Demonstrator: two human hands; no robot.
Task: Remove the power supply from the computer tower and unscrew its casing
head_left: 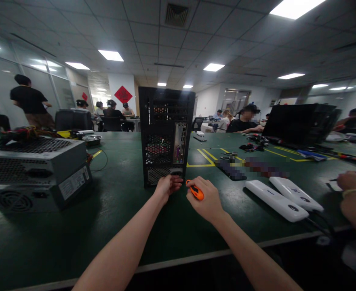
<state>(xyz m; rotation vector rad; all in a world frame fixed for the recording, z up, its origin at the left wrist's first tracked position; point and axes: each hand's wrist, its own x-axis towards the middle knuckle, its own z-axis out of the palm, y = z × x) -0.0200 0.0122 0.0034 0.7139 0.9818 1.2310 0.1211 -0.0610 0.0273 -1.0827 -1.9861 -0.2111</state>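
Note:
A black computer case [165, 139] stands upright on the green table, its rear panel facing me. Low on that panel sits the power supply [160, 173], with a perforated grille. My left hand [167, 187] is at the power supply's lower right part, fingers stretched out and slightly apart; whether they touch the metal I cannot tell. Just to the right, my right hand [204, 198] is wrapped round an orange-and-black screwdriver [196, 192]. Its handle points towards me, and the tip near the case's lower right edge is too small to make out.
Two grey power supply units [71, 178] are stacked at left, near a metal bowl [92, 140]. Two white power banks [276, 201] with cables lie at right, beside a dark phone-like slab [230, 169]. Another person's hand [355, 182] and a second black case [299, 123] are further right.

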